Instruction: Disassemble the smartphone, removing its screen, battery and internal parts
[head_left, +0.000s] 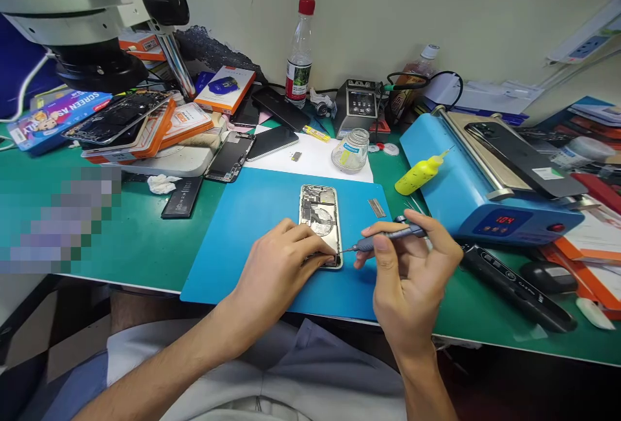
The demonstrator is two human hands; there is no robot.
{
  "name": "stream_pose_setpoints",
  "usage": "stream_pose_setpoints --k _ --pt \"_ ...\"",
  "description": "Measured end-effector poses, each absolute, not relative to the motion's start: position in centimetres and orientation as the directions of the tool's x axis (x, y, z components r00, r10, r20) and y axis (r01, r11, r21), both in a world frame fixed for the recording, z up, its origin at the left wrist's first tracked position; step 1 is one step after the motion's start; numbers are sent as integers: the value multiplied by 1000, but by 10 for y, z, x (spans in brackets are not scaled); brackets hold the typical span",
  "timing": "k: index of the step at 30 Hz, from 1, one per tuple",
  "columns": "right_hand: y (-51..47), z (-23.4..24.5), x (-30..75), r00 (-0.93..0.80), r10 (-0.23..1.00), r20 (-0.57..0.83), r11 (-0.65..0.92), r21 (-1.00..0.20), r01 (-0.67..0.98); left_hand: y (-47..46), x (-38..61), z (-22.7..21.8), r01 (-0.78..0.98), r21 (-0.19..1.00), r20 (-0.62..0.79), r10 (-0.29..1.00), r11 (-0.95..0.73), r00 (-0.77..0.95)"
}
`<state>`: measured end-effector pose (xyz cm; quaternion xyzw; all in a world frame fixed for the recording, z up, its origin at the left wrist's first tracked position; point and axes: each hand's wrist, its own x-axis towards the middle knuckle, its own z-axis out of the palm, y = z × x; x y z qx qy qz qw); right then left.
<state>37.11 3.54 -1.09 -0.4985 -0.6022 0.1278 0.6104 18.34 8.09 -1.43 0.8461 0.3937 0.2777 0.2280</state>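
Observation:
An opened phone with its inner parts bare lies on a blue mat. Across its lower left side rests my left hand, closed, fingertips and thumb together at the phone's bottom end. Those fingers hide part of the phone; a small part between them cannot be ruled out. My right hand is closed around a slim grey screwdriver, tilted with its tip at the phone's lower right corner, close to my left fingertips. A small metal plate lies on the mat to the right.
At right stands a blue heating station with a black phone on top. A yellow bottle, glass jar and soldering station sit behind the mat. A microscope overhangs stacked boxes at left; a battery lies below.

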Motion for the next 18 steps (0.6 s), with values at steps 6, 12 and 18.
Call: stream_pose_setpoints --k 6,12,18 --pt "33 -11 371 274 781 561 410 -792 453 78 183 -16 539 584 325 784 -606 530" --pt "24 -15 372 211 783 585 377 -716 587 77 183 -17 538 562 339 768 -628 542" --pt "26 -15 370 210 799 563 366 -733 573 79 182 -18 526 585 320 772 -617 549"
